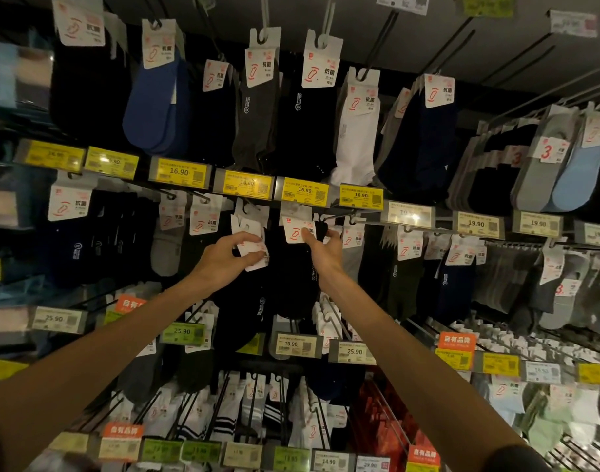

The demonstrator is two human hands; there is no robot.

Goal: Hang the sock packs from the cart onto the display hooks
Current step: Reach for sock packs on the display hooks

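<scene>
Sock pack [295,232], black, long axis hanging down at mid-display under the yellow price tags [305,194], is pinched by its white card in the right hand [325,248], just left of a hook [336,217]; the left hand [230,257] pinches another pack's card [250,247]; card hole and cart are not visible.

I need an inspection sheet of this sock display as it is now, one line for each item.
Surface: display wall with rows of hooks, mostly full.
Job's things: black sock pack held up by its card near a hook; more header cards in the other hand; cart not in view.
Clutter: nothing seen.
Hands: left hand grips the header cards; right hand pinches the black sock pack's card.
Cables: nothing seen.
Surroundings: yellow price labels; hanging blue socks and white socks.
</scene>
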